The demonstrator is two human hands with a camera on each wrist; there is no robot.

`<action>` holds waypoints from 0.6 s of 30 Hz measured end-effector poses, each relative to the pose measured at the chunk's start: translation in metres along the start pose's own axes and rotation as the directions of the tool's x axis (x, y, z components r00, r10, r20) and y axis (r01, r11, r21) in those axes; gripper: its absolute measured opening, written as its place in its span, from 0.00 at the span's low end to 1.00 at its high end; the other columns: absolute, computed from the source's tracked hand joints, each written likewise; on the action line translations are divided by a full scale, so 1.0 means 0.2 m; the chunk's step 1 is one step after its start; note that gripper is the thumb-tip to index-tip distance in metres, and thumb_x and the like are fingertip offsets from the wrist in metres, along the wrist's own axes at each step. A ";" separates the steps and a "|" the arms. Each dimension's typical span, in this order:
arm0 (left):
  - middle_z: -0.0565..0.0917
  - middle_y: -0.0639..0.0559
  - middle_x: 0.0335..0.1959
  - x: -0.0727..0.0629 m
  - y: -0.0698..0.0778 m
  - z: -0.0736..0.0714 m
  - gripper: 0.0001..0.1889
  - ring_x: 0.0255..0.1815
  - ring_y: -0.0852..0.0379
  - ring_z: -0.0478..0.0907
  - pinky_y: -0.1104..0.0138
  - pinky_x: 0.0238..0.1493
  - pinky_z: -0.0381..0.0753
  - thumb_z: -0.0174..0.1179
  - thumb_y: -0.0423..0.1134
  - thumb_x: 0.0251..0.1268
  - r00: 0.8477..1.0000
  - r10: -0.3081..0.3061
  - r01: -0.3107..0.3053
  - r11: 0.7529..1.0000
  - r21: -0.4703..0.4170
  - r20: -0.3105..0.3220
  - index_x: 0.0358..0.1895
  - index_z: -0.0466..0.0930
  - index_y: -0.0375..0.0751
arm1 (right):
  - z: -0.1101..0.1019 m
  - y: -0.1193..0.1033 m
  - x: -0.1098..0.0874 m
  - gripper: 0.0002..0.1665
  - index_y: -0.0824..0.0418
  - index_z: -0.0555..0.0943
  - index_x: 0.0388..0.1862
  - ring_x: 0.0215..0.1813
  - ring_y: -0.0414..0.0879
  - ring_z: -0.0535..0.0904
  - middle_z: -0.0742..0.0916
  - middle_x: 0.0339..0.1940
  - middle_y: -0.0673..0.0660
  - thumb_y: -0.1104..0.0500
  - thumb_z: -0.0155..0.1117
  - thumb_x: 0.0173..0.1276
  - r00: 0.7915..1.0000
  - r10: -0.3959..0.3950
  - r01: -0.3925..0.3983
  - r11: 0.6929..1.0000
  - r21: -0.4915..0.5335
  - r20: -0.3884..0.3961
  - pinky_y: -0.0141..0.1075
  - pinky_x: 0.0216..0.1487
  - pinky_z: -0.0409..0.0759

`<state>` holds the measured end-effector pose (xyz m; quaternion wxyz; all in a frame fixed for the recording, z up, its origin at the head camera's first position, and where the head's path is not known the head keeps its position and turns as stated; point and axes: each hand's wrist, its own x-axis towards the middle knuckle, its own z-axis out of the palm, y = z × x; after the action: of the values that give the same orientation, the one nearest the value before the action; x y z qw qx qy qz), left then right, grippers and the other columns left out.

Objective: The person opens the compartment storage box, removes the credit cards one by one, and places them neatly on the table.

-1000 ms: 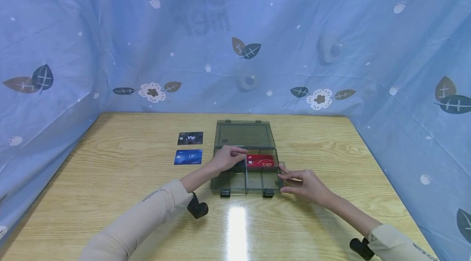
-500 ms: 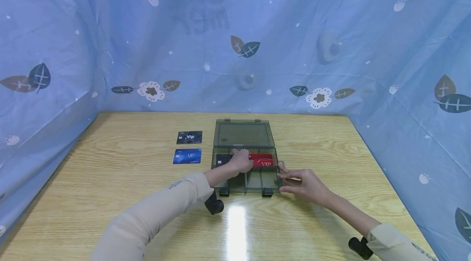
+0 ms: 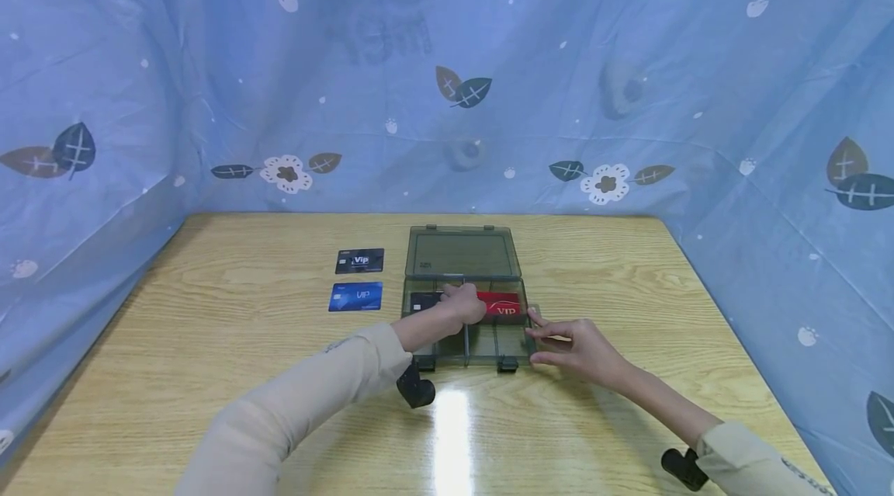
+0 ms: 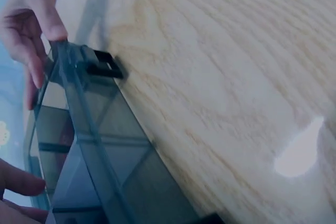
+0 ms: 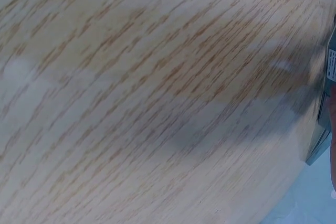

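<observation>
Counter (image 3: 559, 434): pale grained wood, glossy
Box (image 3: 482, 361): smoky, translucent, lid open
Black card (image 3: 360, 261): flat, left of the box
Blue card (image 3: 355, 296): flat, just in front of the black one

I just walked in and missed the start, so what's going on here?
A person is busy with cards and an open box. Their right hand holds the box's right side, while the left hand is over the box, covering part of a red card; its exact grip is hidden. A dark card is also in the box. A black card and a blue card lie on the table.
</observation>
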<state>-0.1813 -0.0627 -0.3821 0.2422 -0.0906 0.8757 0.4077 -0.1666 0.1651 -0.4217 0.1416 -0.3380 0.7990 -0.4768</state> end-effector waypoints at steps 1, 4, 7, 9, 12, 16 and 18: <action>0.51 0.26 0.70 0.00 0.00 0.00 0.21 0.71 0.33 0.48 0.47 0.68 0.55 0.47 0.29 0.70 1.000 -0.003 0.003 1.000 -0.014 0.002 0.65 0.67 0.29 | 0.00 0.00 0.00 0.23 0.77 0.80 0.48 0.63 0.64 0.68 0.74 0.60 0.73 0.63 0.71 0.58 1.000 0.001 -0.001 1.000 -0.001 -0.002 0.39 0.49 0.78; 0.52 0.26 0.69 0.00 0.00 0.00 0.21 0.71 0.34 0.49 0.47 0.68 0.56 0.46 0.28 0.70 1.000 0.002 -0.002 0.999 -0.046 0.004 0.64 0.67 0.28 | 0.00 0.00 0.00 0.23 0.77 0.80 0.48 0.62 0.65 0.69 0.74 0.60 0.73 0.63 0.71 0.57 1.000 0.000 0.000 1.000 -0.008 -0.006 0.40 0.49 0.79; 0.54 0.25 0.68 0.00 0.00 0.00 0.19 0.70 0.33 0.52 0.48 0.67 0.57 0.46 0.27 0.69 1.000 0.012 -0.011 0.998 -0.060 0.002 0.62 0.68 0.25 | 0.00 0.00 0.00 0.23 0.77 0.81 0.48 0.61 0.65 0.70 0.74 0.60 0.73 0.63 0.72 0.57 1.000 -0.001 0.001 1.000 -0.014 -0.010 0.40 0.48 0.79; 0.57 0.25 0.65 -0.01 0.00 -0.01 0.17 0.67 0.33 0.55 0.48 0.65 0.59 0.46 0.26 0.68 1.000 0.018 -0.018 0.998 -0.055 0.000 0.59 0.69 0.24 | 0.00 0.00 0.00 0.23 0.77 0.80 0.48 0.62 0.64 0.70 0.75 0.59 0.73 0.63 0.72 0.57 1.000 -0.001 0.001 1.000 -0.016 -0.010 0.40 0.48 0.79; 0.60 0.25 0.62 -0.02 0.00 -0.02 0.18 0.64 0.35 0.59 0.49 0.63 0.60 0.46 0.26 0.68 1.000 0.026 -0.026 0.999 -0.047 0.006 0.59 0.69 0.24 | 0.00 0.00 0.00 0.23 0.77 0.80 0.48 0.62 0.64 0.70 0.76 0.58 0.73 0.63 0.72 0.57 1.000 -0.004 0.004 1.000 -0.020 -0.012 0.40 0.48 0.79; 0.63 0.28 0.58 -0.03 0.00 -0.03 0.18 0.57 0.38 0.61 0.51 0.57 0.63 0.48 0.28 0.67 0.999 0.040 -0.040 0.996 -0.078 -0.002 0.59 0.68 0.25 | 0.00 0.01 0.00 0.23 0.77 0.80 0.47 0.61 0.64 0.71 0.75 0.58 0.73 0.63 0.72 0.57 1.000 -0.009 0.009 1.000 -0.017 -0.012 0.39 0.48 0.79; 0.64 0.29 0.55 -0.04 0.00 -0.04 0.18 0.55 0.38 0.61 0.51 0.55 0.64 0.51 0.29 0.65 0.999 0.050 -0.052 0.992 -0.119 -0.019 0.56 0.69 0.24 | 0.00 0.01 0.00 0.23 0.77 0.80 0.47 0.61 0.64 0.71 0.75 0.59 0.73 0.63 0.72 0.57 1.000 -0.010 0.010 1.000 -0.016 -0.011 0.39 0.48 0.79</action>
<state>-0.1765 -0.0685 -0.3744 0.2190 -0.0858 0.8536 0.4648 -0.1676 0.1650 -0.4230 0.1320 -0.3405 0.8018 -0.4730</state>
